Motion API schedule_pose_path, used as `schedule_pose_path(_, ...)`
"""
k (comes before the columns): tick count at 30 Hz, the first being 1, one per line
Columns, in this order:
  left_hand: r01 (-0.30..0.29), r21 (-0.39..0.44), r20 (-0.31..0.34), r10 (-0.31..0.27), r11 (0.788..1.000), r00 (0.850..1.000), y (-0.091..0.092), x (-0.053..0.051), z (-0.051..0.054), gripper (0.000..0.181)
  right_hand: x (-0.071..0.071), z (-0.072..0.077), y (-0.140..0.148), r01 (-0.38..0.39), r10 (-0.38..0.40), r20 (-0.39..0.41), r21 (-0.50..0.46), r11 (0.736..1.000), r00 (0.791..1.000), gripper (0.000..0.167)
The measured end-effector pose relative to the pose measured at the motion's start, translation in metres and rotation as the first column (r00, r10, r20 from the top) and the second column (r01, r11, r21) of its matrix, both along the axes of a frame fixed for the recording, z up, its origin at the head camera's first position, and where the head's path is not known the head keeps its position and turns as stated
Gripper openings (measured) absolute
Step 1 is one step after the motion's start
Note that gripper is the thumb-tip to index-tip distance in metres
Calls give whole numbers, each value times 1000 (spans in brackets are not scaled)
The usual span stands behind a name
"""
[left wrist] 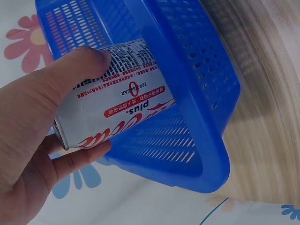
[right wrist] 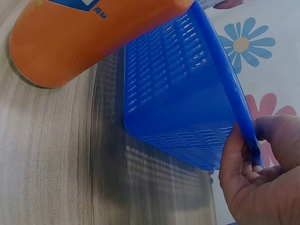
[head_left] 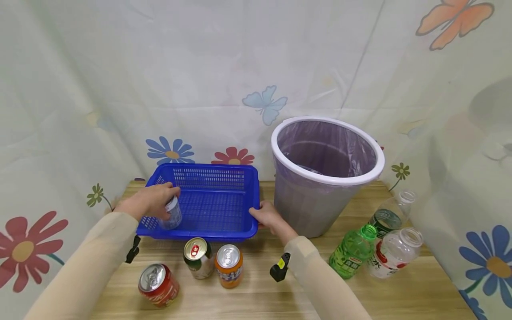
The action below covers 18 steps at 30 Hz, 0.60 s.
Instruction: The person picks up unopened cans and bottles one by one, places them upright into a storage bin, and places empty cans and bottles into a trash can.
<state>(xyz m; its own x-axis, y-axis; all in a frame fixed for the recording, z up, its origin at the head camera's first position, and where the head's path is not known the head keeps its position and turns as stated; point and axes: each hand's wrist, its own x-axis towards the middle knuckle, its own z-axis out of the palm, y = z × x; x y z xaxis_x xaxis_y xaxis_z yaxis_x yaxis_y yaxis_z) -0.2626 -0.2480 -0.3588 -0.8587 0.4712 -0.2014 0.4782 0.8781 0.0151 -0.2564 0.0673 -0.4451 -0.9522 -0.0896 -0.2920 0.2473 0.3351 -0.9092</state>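
A white soda can with red lettering is gripped between the thumb and fingers of my left hand. That can stands in the left end of a blue plastic basket, partly hidden by the hand in the head view. At the basket's right end, my right hand pinches the rim, thumb and fingers on either side of it in the right wrist view. In front of the basket are a green-and-gold can, an orange can and a red can.
A grey trash bin with a white rim and plastic liner stands right of the basket. Further right are a green bottle and two clear bottles, one with a red-and-white label, one with a dark label. A patterned curtain hangs behind.
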Motion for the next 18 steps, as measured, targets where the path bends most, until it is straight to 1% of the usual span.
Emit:
schedule_pose_path(6, -4, 3, 4, 4, 1000, 1000, 0, -5, -8, 50, 1, -1, 0, 2, -2, -3, 8, 1000, 1000, 22)
schedule_pose_path(11, -9, 9, 2, 9, 1000, 1000, 1, -7, -9, 49, 1, -1, 0, 0, 0, 0, 4, 1000, 1000, 23)
schedule_pose_path(18, -18, 24, -3, 18, 1000, 1000, 0, -13, -10, 48, -1, 0, 0, 1, -1, -3, 16, 1000, 1000, 24)
